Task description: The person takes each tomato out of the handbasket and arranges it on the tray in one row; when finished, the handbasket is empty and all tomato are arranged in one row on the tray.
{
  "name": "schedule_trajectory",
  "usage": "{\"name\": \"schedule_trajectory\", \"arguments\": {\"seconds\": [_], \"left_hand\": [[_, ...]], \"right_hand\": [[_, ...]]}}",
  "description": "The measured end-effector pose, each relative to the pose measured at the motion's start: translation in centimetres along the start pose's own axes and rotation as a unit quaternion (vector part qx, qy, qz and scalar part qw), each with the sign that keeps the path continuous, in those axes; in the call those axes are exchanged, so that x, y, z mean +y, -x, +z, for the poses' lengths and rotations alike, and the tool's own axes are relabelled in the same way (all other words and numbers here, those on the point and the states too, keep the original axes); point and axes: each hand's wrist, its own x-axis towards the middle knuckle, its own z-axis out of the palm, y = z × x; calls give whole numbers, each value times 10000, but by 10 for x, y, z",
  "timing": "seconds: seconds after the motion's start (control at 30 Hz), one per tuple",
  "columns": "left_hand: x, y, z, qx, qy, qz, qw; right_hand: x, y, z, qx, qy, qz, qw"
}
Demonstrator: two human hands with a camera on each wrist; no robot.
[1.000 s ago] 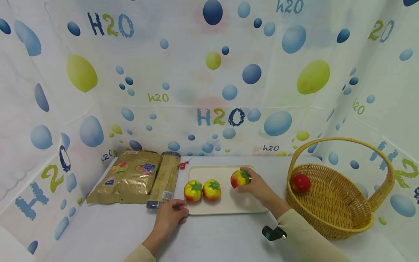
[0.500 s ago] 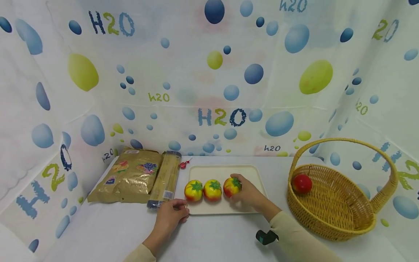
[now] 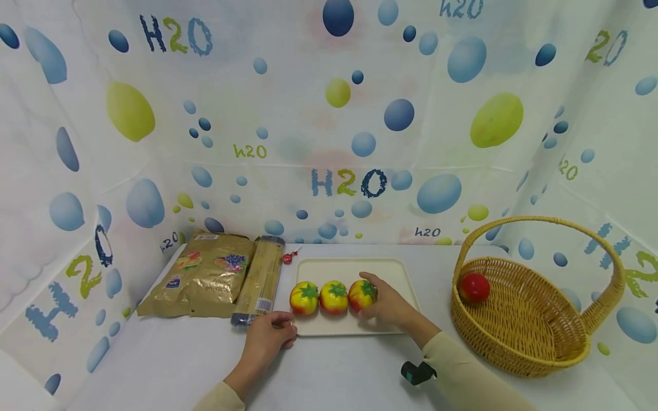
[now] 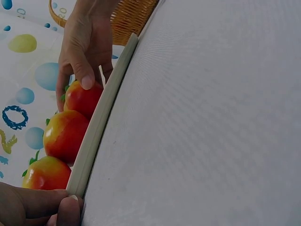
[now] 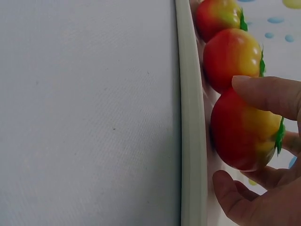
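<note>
Three red-and-yellow toy tomatoes with green leaf tops stand in a row on the cream tray (image 3: 390, 267): a left one (image 3: 304, 298), a middle one (image 3: 334, 298) and a right one (image 3: 362, 295). My right hand (image 3: 388, 308) has its fingers curled round the right toy tomato. In the right wrist view one digit lies on that toy tomato (image 5: 242, 132), while another below sits slightly apart from it. At the tray's near left corner, my left hand (image 3: 267, 341) pinches the rim (image 4: 87, 165) between finger and thumb.
On the right stands a wicker basket (image 3: 519, 359) with a tall handle and a red ball-shaped item (image 3: 473, 288) inside. A gold food bag (image 3: 205, 277) and a long packet (image 3: 259, 279) lie left of the tray, near a small red item (image 3: 288, 258).
My right hand has moved left with the right toy tomato, bringing it down beside the middle one; over the last half second it shifts only slightly. The left hand stays at the tray corner.
</note>
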Motion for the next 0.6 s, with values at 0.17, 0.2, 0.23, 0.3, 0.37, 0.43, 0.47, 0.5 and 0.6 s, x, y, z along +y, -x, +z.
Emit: {"name": "schedule_trajectory", "arguments": {"seconds": [0.17, 0.2, 0.23, 0.3, 0.37, 0.43, 0.47, 0.5, 0.6], "left_hand": [[0, 0, 0, 3, -30, 17, 10000], [0, 0, 0, 6, -46, 11, 10000], [1, 0, 0, 13, -58, 1, 10000], [1, 0, 1, 14, -86, -16, 10000], [1, 0, 1, 13, -90, -33, 10000], [0, 0, 1, 12, -79, -30, 10000], [0, 0, 1, 11, -71, -27, 10000], [0, 0, 1, 7, -66, -18, 10000], [0, 0, 0, 2, -42, 1, 10000]], "right_hand": [[0, 2, -1, -27, -14, -21, 10000], [0, 2, -2, -33, -15, -19, 10000], [0, 2, -2, -35, -10, -20, 10000], [1, 2, -3, -43, -37, -9, 10000], [1, 2, -4, -56, -88, -15, 9999], [2, 3, -5, -67, -139, -34, 9999], [2, 3, -5, -74, -167, -49, 9998], [2, 3, -6, -78, -197, -72, 9997], [1, 5, -9, -93, -280, -175, 9994]]}}
